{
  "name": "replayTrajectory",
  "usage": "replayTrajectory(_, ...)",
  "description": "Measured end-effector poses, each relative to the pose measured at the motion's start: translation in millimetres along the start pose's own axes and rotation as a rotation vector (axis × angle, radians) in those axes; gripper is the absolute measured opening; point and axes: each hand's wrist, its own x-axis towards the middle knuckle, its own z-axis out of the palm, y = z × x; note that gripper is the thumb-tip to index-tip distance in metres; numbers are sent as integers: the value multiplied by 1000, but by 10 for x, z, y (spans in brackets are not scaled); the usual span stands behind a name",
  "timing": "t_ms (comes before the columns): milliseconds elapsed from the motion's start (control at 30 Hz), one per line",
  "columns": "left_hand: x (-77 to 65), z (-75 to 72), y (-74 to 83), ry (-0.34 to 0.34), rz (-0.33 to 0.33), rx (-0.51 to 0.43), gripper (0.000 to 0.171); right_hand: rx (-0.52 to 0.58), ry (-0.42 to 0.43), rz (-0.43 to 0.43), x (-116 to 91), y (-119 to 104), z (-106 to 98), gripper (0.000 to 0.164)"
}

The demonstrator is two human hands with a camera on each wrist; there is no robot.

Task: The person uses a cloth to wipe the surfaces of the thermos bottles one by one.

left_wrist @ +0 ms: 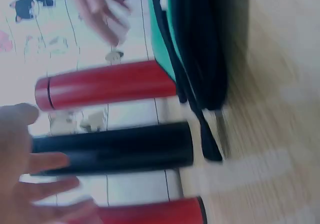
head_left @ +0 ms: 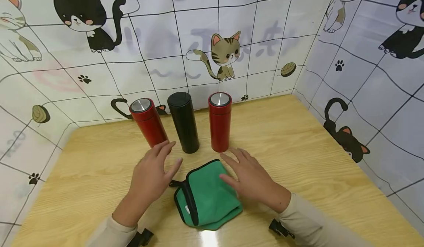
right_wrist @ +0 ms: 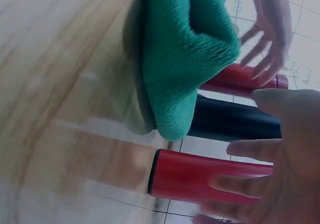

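A folded green towel (head_left: 213,193) with black edging and a small black loop lies on the table in front of me. My left hand (head_left: 150,175) hovers at its left, fingers spread and holding nothing. On the other side my right hand (head_left: 248,175) reaches over the towel's right edge, its fingers also apart and nothing in them. Behind the towel stand a red thermos bottle (head_left: 149,123) at left, a black bottle (head_left: 183,123) in the middle and a second red thermos bottle (head_left: 220,123) at right. The left fingertips overlap the left bottle's base in the head view.
The wood-grain table (head_left: 298,147) meets a back wall (head_left: 152,70) and a right side wall (head_left: 381,92), both covered with cat-print sheeting. Black straps (head_left: 281,228) sit near my wrists, by light sleeves (head_left: 318,217).
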Motion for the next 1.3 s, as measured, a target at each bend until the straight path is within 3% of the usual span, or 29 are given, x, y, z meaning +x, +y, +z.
replayTrajectory(133, 141, -72, -114, 299, 39, -111, 32, 56, -80, 73, 40, 54, -16, 49)
replayTrajectory(200, 239, -125, -174, 425, 54, -173, 29, 91, -126, 114, 67, 81, -15, 41)
replayTrajectory(300, 419, -236, -250, 540, 44, -255, 37, 130, -181, 155, 117, 119, 3, 34)
replayTrajectory(367, 538, -313, -299, 568, 13, -286, 49, 134, -213, 159, 150, 132, 27, 36)
replayTrajectory(500, 718, -414, -392, 532, -71, -304, 74, 149, -277, 150, 205, 127, 100, 44)
replayTrajectory(633, 809, -422, -445, 421, -156, -357, 90, 148, -343, 152, 241, 98, 173, 52)
replayTrajectory(800, 863, -379, -471, 330, -239, -483, 100, 108, -375, 153, 266, 33, 208, 64)
replayTrajectory(967, 889, -334, -510, 298, -268, -590, 100, 112, -354, 143, 255, -34, 227, 59)
replayTrajectory(1067, 894, -309, -528, 280, -263, -590, 94, 194, -348, 119, 242, -45, 234, 45)
replayTrajectory(1300, 845, -292, -533, 305, -258, -520, 80, 562, -335, 74, 196, -22, 220, 16)
